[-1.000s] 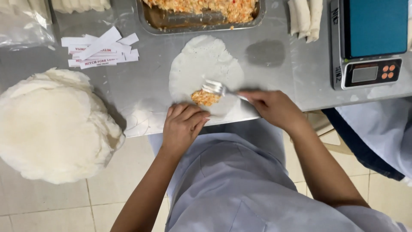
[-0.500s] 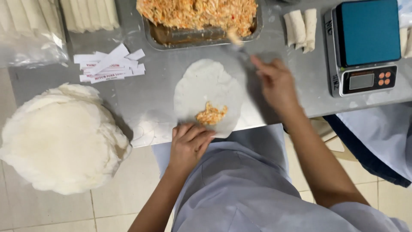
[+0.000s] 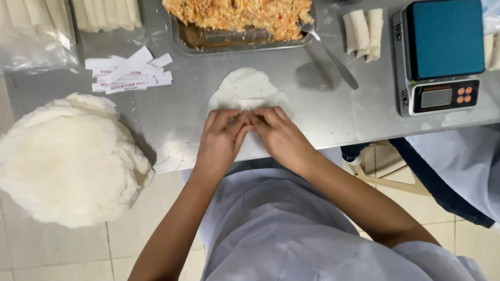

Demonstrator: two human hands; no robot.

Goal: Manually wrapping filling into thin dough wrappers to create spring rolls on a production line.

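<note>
A thin white round wrapper (image 3: 245, 88) lies on the steel table (image 3: 323, 109) in front of me. My left hand (image 3: 221, 136) and my right hand (image 3: 278, 132) press side by side on its near edge, fingers folded over it. The filling on the wrapper is hidden under my fingers. A metal tray (image 3: 229, 39) of orange shredded filling (image 3: 239, 11) stands just beyond. A spoon (image 3: 330, 52) rests with its bowl against the tray's right end, handle pointing toward me.
A big stack of white wrappers (image 3: 67, 156) sits at the left. Paper label strips (image 3: 127, 73) lie left of the tray. Finished rolls (image 3: 362, 31) lie right of the spoon, beside a digital scale (image 3: 442, 57). Bagged rolls (image 3: 31, 26) are at the top left. Another person's sleeve (image 3: 463, 166) is at the right.
My right hand left the spoon at the tray and came back to the wrapper. Both hands now cover the filling at the wrapper's near edge.
</note>
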